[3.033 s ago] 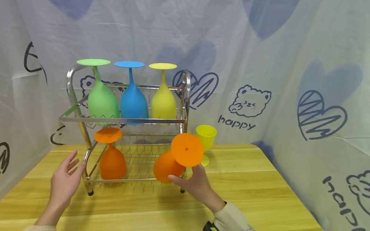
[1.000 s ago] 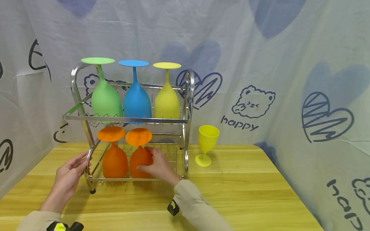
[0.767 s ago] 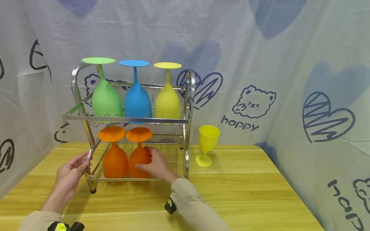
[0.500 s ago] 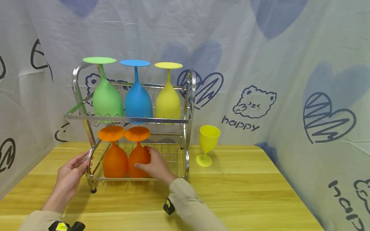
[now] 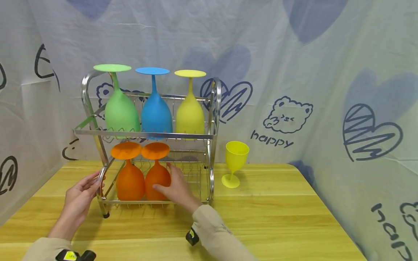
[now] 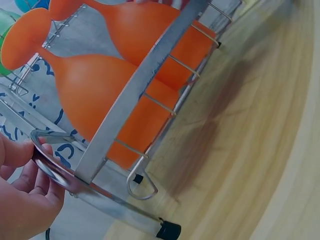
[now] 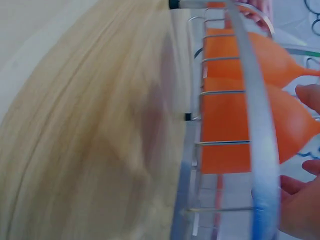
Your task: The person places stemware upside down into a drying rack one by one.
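Note:
My left hand (image 5: 78,197) grips the left front post of a two-tier metal dish rack (image 5: 143,135); in the left wrist view the thumb and fingers close round the chrome tube. On the lower tier two orange goblets stand upside down side by side: the left orange goblet (image 5: 130,183) and the right orange goblet (image 5: 153,177). My right hand (image 5: 177,188) is spread around the right goblet, thumb in front of it. The right wrist view shows a gap between the fingers (image 7: 300,195) and that goblet's bowl. Part of the right hand lies outside that view.
Upside down on the upper tier stand a green goblet (image 5: 121,114), a blue goblet (image 5: 156,116) and a yellow goblet (image 5: 190,117). Another yellow goblet (image 5: 236,156) stands upright right of the rack on the wooden table (image 5: 277,210). A printed curtain (image 5: 277,65) hangs behind.
The right orange goblet came from the rack's right end, tilted, to stand beside the left one. My left hand took hold of the post. Lately my right fingers loosened from the goblet.

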{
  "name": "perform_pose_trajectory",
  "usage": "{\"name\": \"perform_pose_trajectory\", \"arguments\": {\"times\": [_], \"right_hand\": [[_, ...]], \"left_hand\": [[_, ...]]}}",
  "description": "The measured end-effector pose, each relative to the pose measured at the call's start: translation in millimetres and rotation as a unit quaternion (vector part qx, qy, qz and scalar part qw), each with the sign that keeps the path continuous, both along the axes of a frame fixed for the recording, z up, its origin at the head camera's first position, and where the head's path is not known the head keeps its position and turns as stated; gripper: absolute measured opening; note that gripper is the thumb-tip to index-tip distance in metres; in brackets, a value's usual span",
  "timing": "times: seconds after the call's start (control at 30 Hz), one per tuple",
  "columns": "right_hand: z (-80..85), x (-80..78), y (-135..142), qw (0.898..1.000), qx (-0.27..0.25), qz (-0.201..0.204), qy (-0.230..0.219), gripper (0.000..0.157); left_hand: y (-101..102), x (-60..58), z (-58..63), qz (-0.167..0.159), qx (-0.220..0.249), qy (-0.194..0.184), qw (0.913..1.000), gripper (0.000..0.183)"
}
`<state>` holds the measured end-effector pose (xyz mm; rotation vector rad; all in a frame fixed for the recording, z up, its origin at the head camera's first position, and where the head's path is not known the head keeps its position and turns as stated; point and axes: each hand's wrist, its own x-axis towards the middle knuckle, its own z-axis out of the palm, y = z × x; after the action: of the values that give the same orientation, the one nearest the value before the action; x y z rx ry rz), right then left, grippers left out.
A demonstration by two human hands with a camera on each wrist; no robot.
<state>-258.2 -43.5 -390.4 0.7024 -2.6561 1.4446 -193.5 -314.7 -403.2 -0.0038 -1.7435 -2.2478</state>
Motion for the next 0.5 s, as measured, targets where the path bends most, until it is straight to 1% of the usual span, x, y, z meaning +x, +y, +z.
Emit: {"name": "perform_pose_trajectory", "arguments": {"times": [0.1, 0.13, 0.23, 0.27, 0.3, 0.33, 0.37, 0.4, 0.43, 0.5], "right_hand": [[6.7, 8.3, 7, 1.000, -0.012, -0.001, 0.001, 0.078], [9.4, 11.4, 10, 1.000, -0.016, 0.001, 0.007, 0.075], [17.8, 21.0, 22, 0.998, -0.025, 0.017, 0.048, 0.065], [20.9, 24.7, 27, 0.997, -0.028, 0.023, 0.065, 0.061], [23.4, 28.1, 32, 0.995, -0.031, 0.030, 0.085, 0.057], [25.4, 30.8, 38, 0.993, -0.037, 0.037, 0.110, 0.053], [27.6, 33.4, 43, 0.988, -0.047, 0.045, 0.139, 0.050], [29.5, 35.5, 49, 0.983, -0.055, 0.050, 0.168, 0.046], [31.6, 37.5, 55, 0.977, -0.064, 0.054, 0.194, 0.044], [34.5, 39.7, 66, 0.961, -0.087, 0.061, 0.256, 0.039]], "left_hand": [[-1, -0.1, 0.9, 0.004, -0.022, -0.001, 0.9998, 0.031], [-1, -0.2, 1.2, 0.005, -0.029, -0.002, 0.9996, 0.031], [-1, -0.1, 1.9, 0.013, -0.050, -0.008, 0.9986, 0.032], [0, 0.1, 2.1, 0.019, -0.063, -0.012, 0.9978, 0.031], [1, 0.4, 2.9, 0.029, -0.091, -0.019, 0.9952, 0.032], [2, 1.1, 3.7, 0.041, -0.124, -0.028, 0.9910, 0.033], [4, 1.7, 4.7, 0.055, -0.161, -0.038, 0.9846, 0.035], [6, 2.2, 6.0, 0.070, -0.199, -0.047, 0.9763, 0.038], [7, 2.7, 7.5, 0.085, -0.235, -0.061, 0.9663, 0.041], [12, 4.3, 11.0, 0.112, -0.297, -0.083, 0.9446, 0.046]]}}
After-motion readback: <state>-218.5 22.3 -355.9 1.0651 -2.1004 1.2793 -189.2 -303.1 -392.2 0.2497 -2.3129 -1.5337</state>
